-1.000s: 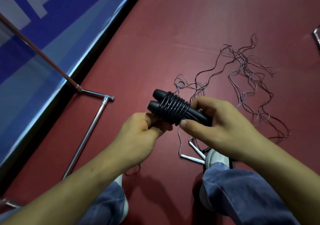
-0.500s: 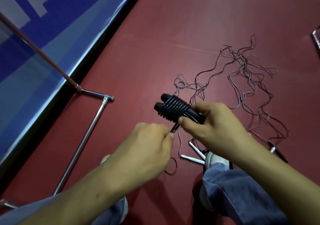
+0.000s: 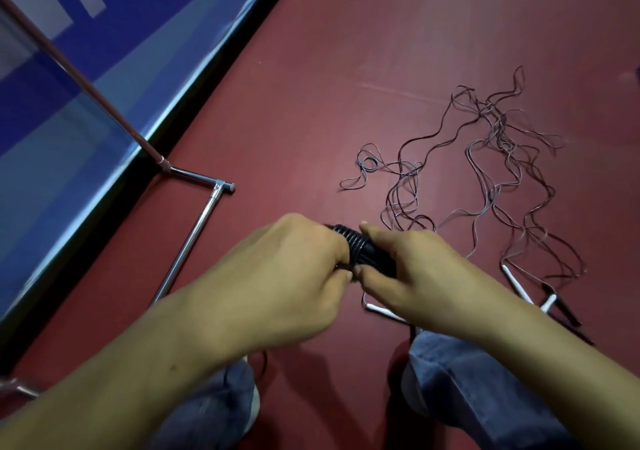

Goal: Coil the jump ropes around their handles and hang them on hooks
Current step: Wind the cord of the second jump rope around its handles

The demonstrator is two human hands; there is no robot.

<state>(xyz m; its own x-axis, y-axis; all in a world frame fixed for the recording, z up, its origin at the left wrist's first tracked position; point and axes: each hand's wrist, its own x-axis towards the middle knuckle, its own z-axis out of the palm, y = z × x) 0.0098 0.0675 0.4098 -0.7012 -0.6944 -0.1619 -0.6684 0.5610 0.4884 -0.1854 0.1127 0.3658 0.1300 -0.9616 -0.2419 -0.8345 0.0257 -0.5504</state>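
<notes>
A black jump rope bundle (image 3: 360, 248), two black handles side by side with black cord coiled round them, is held between both hands above the red floor. My right hand (image 3: 415, 276) grips the right end of the handles. My left hand (image 3: 294, 269) covers the left end, fingers curled over the coil; its fingertips meet my right thumb under the bundle. Several loose thin jump ropes (image 3: 498, 179) lie tangled on the floor beyond, with white handles (image 3: 516, 283) and a black handle (image 3: 562, 305) at the right.
A chrome rack base (image 3: 194, 238) with a slanted pole (image 3: 79, 75) stands at the left, beside a blue wall panel (image 3: 86, 103). My jeans-clad legs and shoes (image 3: 450, 380) are below the hands. The floor is red matting (image 3: 346, 68).
My left hand has moved up from pulling the cord end below the bundle to cover the bundle's left end. The view has shifted slightly, showing more handles at the right.
</notes>
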